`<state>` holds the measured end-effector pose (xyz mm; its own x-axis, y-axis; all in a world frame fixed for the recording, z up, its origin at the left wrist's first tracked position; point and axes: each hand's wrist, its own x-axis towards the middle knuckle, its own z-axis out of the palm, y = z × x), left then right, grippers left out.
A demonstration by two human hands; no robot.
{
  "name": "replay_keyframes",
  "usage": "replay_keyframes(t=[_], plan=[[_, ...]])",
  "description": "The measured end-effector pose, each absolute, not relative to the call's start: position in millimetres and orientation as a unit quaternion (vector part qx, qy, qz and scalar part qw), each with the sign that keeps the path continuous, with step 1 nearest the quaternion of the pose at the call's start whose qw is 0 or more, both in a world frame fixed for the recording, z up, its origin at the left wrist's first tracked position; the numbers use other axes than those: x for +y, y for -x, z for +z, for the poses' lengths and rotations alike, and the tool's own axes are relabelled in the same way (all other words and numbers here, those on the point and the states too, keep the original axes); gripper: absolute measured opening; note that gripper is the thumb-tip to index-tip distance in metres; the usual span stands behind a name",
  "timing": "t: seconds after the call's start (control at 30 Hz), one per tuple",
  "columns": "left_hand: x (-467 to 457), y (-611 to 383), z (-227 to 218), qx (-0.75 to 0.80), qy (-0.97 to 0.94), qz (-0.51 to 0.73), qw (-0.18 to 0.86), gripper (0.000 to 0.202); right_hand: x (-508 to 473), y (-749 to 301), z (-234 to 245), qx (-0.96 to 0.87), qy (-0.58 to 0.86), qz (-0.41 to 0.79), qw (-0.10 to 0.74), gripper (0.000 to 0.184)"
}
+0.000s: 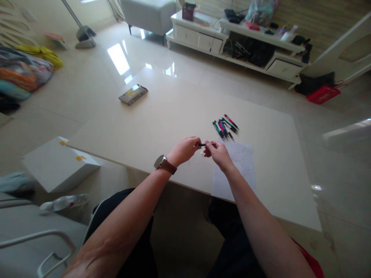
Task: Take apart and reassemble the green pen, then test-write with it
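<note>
My left hand (187,148), with a watch on its wrist, is closed with its fingertips on one end of a short, dark pen piece (202,144). My right hand (217,152) pinches the other end, close beside the left. A thin pale tip shows at the right fingers, too small to make out. Both hands are above the near part of the white table (179,112). Just beyond them lie several pens (222,129) with black grips and green, pink, red and blue parts. A sheet of paper with dense writing (243,166) lies partly under my right forearm.
A flat grey box (133,94) lies at the table's far left. Left of the table are a white box (59,164) and a plastic bottle (65,202). Behind stand a cluttered white TV cabinet (199,38) and a grey stool (147,15).
</note>
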<state>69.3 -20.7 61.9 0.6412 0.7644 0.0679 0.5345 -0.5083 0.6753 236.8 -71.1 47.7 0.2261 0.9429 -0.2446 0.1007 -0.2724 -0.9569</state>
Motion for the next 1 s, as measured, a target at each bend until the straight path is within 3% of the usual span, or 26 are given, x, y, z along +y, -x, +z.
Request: replay_keyframes(t=[0.1, 0.23, 0.43, 0.63, 0.83, 1.0], plan=[[-16.0, -62.7, 70.8, 0.38, -0.858, 0.193, 0.287, 0.014, -72.2, -238.4, 50.3, -0.433, 0.657, 0.438, 0.435, 0.06], [-10.7, -54.3, 78.6, 0.369, -0.862, 0.219, 0.271, 0.018, -73.9, -237.6, 57.0, -0.496, 0.647, 0.396, 0.423, 0.062], [-10.9, -51.5, 85.0, 0.357, -0.855, 0.242, 0.288, 0.019, -74.5, -234.3, 67.9, -0.562, 0.634, 0.347, 0.402, 0.054], [-13.2, -56.3, 83.7, 0.367, -0.829, 0.233, 0.352, 0.035, -78.7, -237.2, 74.1, -0.625, 0.624, 0.259, 0.39, 0.038], [-12.8, -57.0, 83.3, 0.383, -0.823, 0.23, 0.351, 0.033, -71.3, -237.4, 66.5, -0.516, 0.583, 0.395, 0.488, 0.027], [-12.5, -56.7, 79.7, 0.383, -0.836, 0.224, 0.324, 0.033, -68.1, -239.8, 61.7, -0.48, 0.589, 0.386, 0.523, 0.021]])
